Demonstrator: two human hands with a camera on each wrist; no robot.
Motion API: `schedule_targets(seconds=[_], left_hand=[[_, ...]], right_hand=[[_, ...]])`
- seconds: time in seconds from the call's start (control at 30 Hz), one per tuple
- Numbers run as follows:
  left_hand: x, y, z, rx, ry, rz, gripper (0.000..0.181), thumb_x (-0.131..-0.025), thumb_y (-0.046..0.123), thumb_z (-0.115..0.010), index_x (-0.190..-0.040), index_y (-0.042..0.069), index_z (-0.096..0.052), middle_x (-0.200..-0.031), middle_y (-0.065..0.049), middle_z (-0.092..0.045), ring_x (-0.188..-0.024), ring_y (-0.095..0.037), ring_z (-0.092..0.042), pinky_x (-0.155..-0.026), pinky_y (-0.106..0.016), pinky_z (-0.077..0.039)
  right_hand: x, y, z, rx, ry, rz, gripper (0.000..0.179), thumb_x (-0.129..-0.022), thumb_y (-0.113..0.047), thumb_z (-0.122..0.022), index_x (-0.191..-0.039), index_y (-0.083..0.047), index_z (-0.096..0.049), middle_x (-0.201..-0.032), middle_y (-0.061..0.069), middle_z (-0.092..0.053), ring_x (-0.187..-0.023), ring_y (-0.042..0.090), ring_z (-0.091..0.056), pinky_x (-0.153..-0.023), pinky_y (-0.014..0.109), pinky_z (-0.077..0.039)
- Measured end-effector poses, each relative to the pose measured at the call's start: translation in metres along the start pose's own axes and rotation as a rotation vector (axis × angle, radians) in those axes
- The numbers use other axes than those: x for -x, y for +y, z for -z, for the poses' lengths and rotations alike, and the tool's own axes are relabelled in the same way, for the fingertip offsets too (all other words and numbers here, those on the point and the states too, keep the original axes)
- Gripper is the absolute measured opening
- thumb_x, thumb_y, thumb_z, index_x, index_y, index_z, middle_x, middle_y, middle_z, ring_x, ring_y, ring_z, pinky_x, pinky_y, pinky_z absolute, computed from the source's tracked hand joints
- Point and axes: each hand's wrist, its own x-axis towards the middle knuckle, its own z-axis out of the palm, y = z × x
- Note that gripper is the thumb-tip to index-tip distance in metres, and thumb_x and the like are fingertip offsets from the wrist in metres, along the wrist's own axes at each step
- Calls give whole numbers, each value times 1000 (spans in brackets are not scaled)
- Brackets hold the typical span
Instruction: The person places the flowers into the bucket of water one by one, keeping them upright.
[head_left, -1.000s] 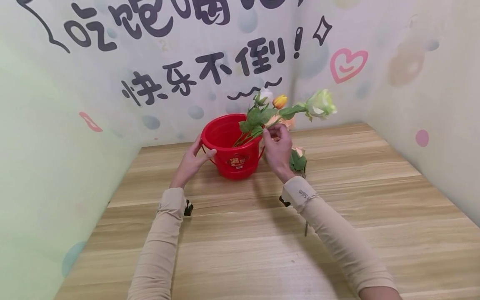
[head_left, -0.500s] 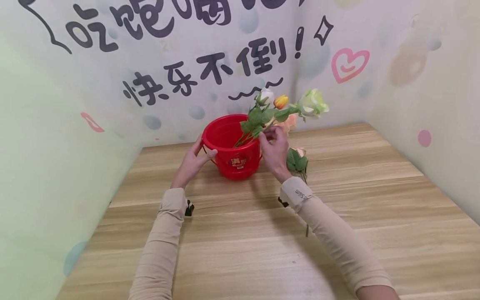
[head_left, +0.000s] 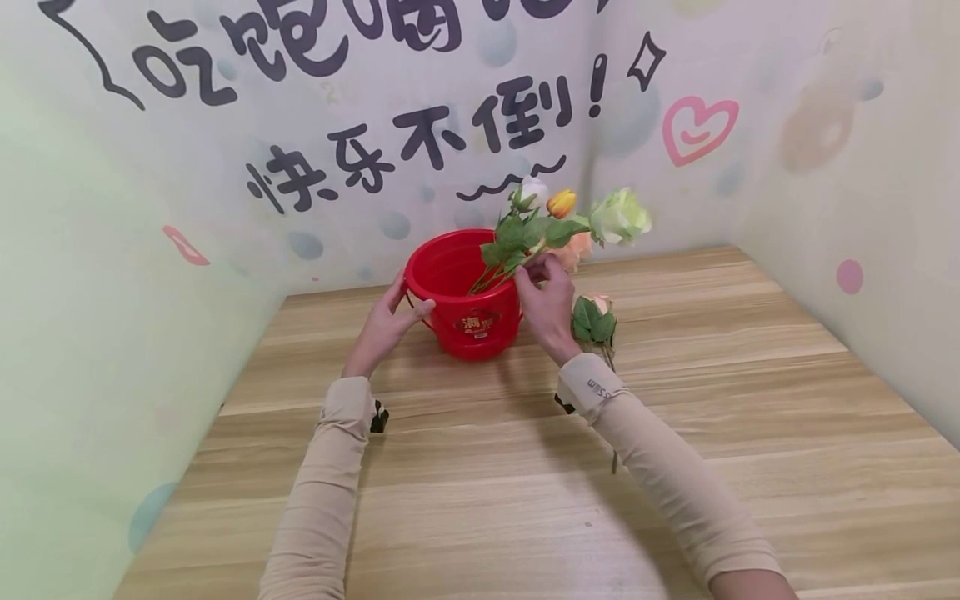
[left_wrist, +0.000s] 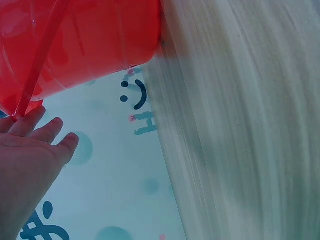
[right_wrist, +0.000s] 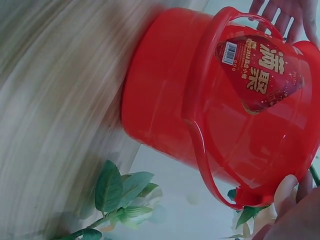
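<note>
A red bucket (head_left: 480,321) stands on the table near the back wall. My left hand (head_left: 382,329) touches its left side, thumb along the near rim, fingers straight and spread in the left wrist view. At the right rim, my right hand (head_left: 550,307) pinches the stem of a pale green rose (head_left: 621,217), whose head leans out to the right. A white rose (head_left: 534,191), a yellow-orange tulip (head_left: 562,202) and a peach flower (head_left: 576,250) rise beside it. Green stems (head_left: 487,277) slant into the bucket; their lower ends are hidden.
A peach rose (head_left: 595,319) with dark green leaves lies on the wooden table (head_left: 465,500) right of the bucket, its stem running toward me under my right sleeve. The bucket's handle (right_wrist: 200,150) hangs down its near side. Printed walls (head_left: 360,217) border the table.
The pale green rose has shifted left and dipped slightly. My right hand has moved a little left and down along the rim. My left hand and the bucket look still.
</note>
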Motion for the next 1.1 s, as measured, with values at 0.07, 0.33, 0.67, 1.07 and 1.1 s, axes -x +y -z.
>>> schedule_targets(seconds=[0.07, 0.33, 0.67, 1.07, 1.1], left_hand=[[4, 7, 0, -6, -3, 1, 80, -102, 17, -66, -165, 5, -19, -170, -12, -19, -157, -30, -16, -123, -51, -23], [7, 12, -1, -14, -4, -2, 79, -102, 17, -65, -165, 3, -19, -170, -13, -18, -156, -30, -16, -123, -50, -22], [7, 13, -1, -9, -4, 13, 80, -102, 18, -65, -165, 4, -17, -171, -13, -17, -156, -31, -16, -123, -50, -23], [7, 12, -1, -15, -4, 28, 81, -102, 19, -65, -165, 5, -16, -171, -12, -16, -157, -31, -16, -123, -50, -24], [7, 12, -1, -14, -4, 29, 81, -102, 19, -65, -165, 6, -16, -171, -12, -16, -157, -31, -16, -123, -50, -24]], right_hand=[[0, -1, 1, 12, -5, -8, 10, -96, -7, -64, -95, 3, -65, -91, 18, -68, -89, 27, -62, -81, 32, -50], [-1, -6, 4, 70, -45, -39, 13, -96, -10, -63, -94, 2, -66, -91, 16, -67, -90, 28, -62, -80, 34, -50], [-3, -8, 7, 214, -123, -111, 17, -94, -16, -63, -97, 0, -70, -88, 11, -66, -82, 22, -59, -70, 30, -47], [-3, -9, 10, 208, -187, -193, 24, -98, -24, -62, -104, -2, -69, -93, 11, -66, -85, 23, -60, -72, 33, -48], [-3, -9, 10, 204, -186, -196, 24, -99, -24, -62, -105, -2, -69, -93, 12, -66, -85, 23, -60, -72, 33, -48]])
